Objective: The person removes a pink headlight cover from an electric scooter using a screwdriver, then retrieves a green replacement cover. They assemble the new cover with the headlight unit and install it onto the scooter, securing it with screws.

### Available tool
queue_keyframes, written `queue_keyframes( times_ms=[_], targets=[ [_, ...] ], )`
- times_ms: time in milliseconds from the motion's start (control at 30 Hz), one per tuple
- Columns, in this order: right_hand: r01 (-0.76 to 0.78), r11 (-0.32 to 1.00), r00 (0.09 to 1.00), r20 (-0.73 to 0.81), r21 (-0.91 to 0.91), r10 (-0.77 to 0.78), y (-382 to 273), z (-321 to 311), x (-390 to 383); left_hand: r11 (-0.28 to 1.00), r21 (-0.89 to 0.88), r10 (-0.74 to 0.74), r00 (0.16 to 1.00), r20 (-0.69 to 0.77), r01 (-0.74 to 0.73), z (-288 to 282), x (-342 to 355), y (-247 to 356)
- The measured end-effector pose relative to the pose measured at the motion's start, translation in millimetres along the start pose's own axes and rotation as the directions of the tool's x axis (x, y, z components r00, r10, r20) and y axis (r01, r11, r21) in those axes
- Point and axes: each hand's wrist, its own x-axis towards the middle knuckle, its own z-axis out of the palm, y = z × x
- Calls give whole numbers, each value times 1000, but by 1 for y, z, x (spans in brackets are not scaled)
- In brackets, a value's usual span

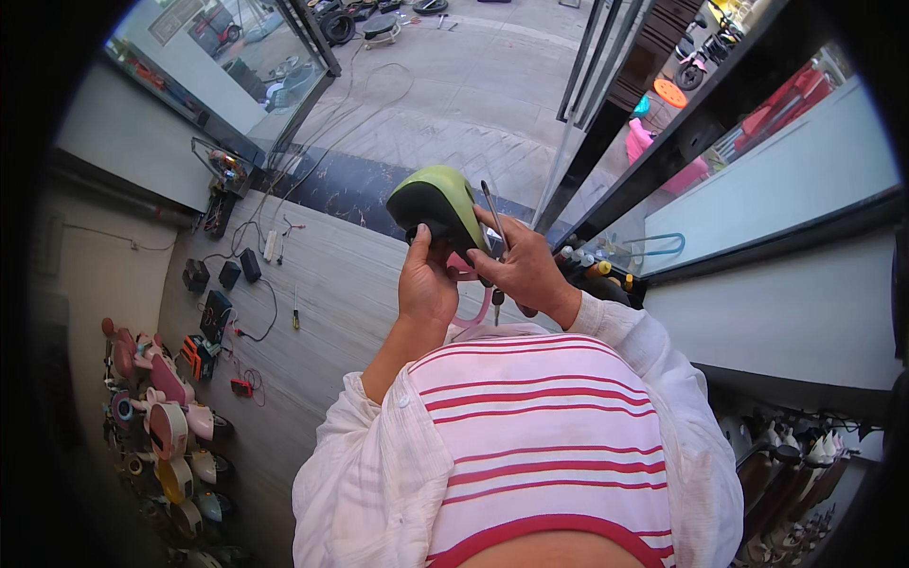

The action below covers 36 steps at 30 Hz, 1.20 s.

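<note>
Before my chest I hold a rounded green-and-black shell point(437, 206), tilted, with its dark face toward me. My left hand point(428, 284) is closed on its near left side, thumb up against the black part. My right hand point(524, 270) grips its right edge. A slim rod-like tool point(492, 216), resembling a screwdriver, also sticks up from my right hand; its lower end is hidden. Below the shell, a pink curved piece point(483, 308) shows, partly covered by my hands. A key point(498, 300) hangs just under my right hand.
On the floor to my left are a screwdriver point(295, 308), black boxes with cables point(250, 265), an orange-and-black case point(199, 357) and a red meter point(241, 387). Small scooters point(170, 426) line the left wall. Bottles point(597, 267) stand at right by the glass door.
</note>
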Motion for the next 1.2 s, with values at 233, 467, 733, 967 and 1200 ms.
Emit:
queue_keyframes(
  times_ms=[233,467,733,967,1200],
  targets=[
    [-131,991,967,227,40,119,2,53,55,982,147,144,978,-153,-121,-40,22,52],
    [-103,993,938,337,53,80,20,68,105,959,185,249,950,-191,-214,-39,46,78],
    [-257,956,905,381,142,187,38,64,188,833,501,361,917,-169,-236,-31,94,98],
    [-252,961,889,419,113,184,68,59,267,659,673,519,850,-86,-335,-14,153,106],
    [-448,892,660,695,60,285,101,67,328,633,711,580,796,-174,-306,-12,193,111]
  ],
)
